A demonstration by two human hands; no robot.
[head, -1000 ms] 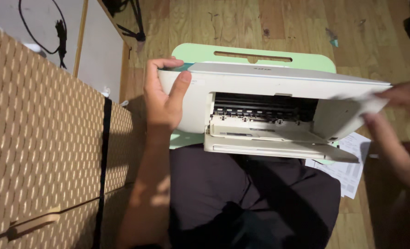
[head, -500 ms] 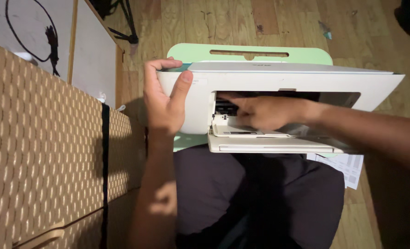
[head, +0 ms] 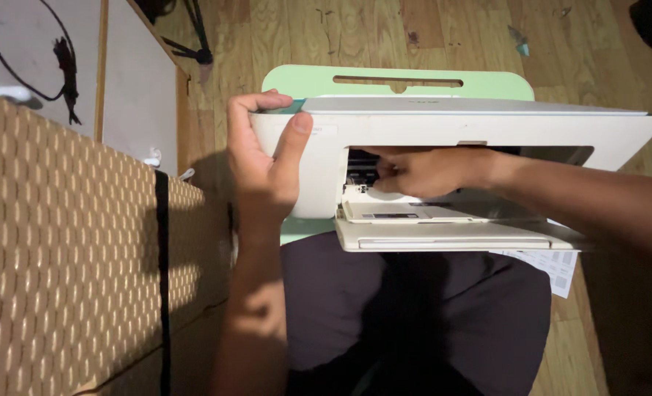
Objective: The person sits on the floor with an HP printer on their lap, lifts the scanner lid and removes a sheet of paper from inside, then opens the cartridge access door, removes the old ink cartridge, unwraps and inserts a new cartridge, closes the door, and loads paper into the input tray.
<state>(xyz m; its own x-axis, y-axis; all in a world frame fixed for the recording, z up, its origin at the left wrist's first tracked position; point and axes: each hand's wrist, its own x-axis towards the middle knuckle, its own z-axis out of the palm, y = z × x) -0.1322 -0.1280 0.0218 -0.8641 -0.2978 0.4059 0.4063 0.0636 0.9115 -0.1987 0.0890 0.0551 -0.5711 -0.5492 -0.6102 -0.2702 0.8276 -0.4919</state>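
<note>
Floor: warm wooden planks (head: 341, 37) run under everything; I am sitting over them and looking straight down.
Lap: my legs in dark trousers (head: 414, 315) fill the bottom of the view, and the printer rests above them.
Box at my left: a large brown cardboard box (head: 55, 242) with a dimpled pattern and a black strap down it stands just beside my left arm.
Paper: a printed sheet (head: 557, 268) pokes out from under the printer's right side, lying on the floor by my right leg.
Printer: a white printer (head: 443, 132) sits across my lap, its front door dropped open and its output tray (head: 443, 235) pulled out toward me.
Left hand: my left hand (head: 264, 158) grips the printer's left corner, thumb pressed flat on the front face, fingers curled over the top edge.
Right hand: my right hand (head: 414, 170) reaches from the right into the open front, fingers pinched narrow near the dark cartridge area (head: 361, 170); I cannot tell whether they hold anything.
Green tray: a pale green paper support (head: 399, 79) with a slot handle stands up behind the printer.
Further left: a white board (head: 139, 88) leans beyond the box, with a black cable (head: 62, 59) looping over the white surface next to it.
Far edge: black tripod legs (head: 194, 44) stand on the floor at the top.
</note>
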